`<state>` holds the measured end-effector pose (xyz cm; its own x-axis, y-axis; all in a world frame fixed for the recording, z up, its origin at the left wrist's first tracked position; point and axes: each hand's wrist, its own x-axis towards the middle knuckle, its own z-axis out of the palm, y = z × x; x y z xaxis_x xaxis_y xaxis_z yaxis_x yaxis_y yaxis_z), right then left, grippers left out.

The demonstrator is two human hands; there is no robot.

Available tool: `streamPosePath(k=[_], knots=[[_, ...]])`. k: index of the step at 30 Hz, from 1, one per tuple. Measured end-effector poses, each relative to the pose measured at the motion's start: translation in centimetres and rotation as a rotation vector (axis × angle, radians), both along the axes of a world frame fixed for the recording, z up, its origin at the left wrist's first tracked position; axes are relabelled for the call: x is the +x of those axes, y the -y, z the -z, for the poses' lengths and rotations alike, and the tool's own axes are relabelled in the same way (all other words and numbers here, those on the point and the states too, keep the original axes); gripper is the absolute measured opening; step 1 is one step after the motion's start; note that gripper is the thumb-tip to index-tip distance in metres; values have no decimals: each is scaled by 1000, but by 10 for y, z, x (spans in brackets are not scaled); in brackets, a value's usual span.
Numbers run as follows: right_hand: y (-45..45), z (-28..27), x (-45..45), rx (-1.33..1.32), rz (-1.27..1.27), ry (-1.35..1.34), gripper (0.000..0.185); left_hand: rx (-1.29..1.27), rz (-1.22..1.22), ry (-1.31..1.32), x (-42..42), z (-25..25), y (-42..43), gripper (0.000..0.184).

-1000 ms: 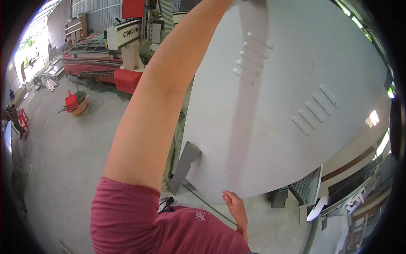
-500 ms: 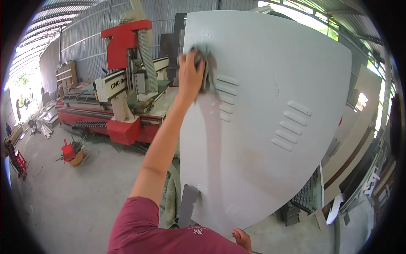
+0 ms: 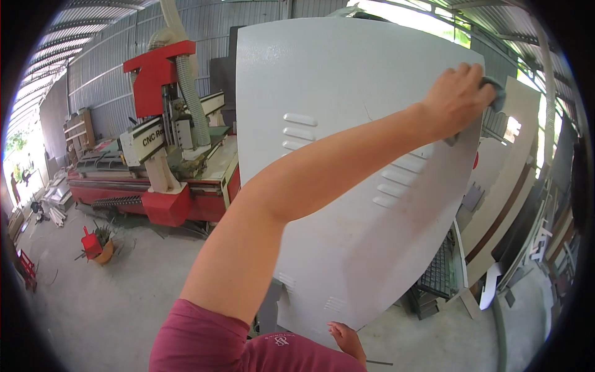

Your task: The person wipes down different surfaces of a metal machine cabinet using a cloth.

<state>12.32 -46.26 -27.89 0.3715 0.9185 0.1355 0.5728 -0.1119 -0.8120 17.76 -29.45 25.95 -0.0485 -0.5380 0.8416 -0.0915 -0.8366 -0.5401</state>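
My left hand (image 3: 460,102) reaches far across to the upper right edge of a large white panel (image 3: 297,68) with rows of vent slots. Its fingers are closed on a grey cloth (image 3: 494,94), pressed against the panel's edge; part of the cloth sticks out below the palm. My left forearm crosses in front of the panel and hides some slots. Low down, near the panel's bottom edge, my right hand (image 3: 347,340) hangs with loosely bent fingers and nothing visible in it.
A red and white CNC machine (image 3: 162,192) stands at the left. On the floor are a red dustpan (image 3: 91,243) and an orange basket (image 3: 104,253). Long boards (image 3: 505,180) lean at the right, beside a dark grid-like piece (image 3: 439,270).
My left hand has swept the cloth from the panel's upper left across to its upper right edge. The view has turned slightly right. My right hand stays low.
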Motion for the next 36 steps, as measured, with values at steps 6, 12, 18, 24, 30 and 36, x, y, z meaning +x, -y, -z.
streamPosePath(k=[6, 12, 18, 24, 30, 36], knots=[[23, 10, 9, -8, 70, -76, 25, -166, -67, 66, -23, -15, -42, 10], [46, 20, 4, -83, 84, -100, 26, -812, -299, 385, -157, 36, -209, 35], [61, 16, 3, -237, 134, -157, 26, -931, -313, 341, -157, 90, -203, 31], [56, 11, 10, -161, 135, -104, 24, -458, -163, 115, -79, 122, -109, 32], [65, 14, 8, -79, 192, -60, 24, -298, -55, 178, -29, 77, -72, 32], [94, 28, 10, -191, 246, -90, 24, -163, -63, 113, 8, 31, -9, 13]])
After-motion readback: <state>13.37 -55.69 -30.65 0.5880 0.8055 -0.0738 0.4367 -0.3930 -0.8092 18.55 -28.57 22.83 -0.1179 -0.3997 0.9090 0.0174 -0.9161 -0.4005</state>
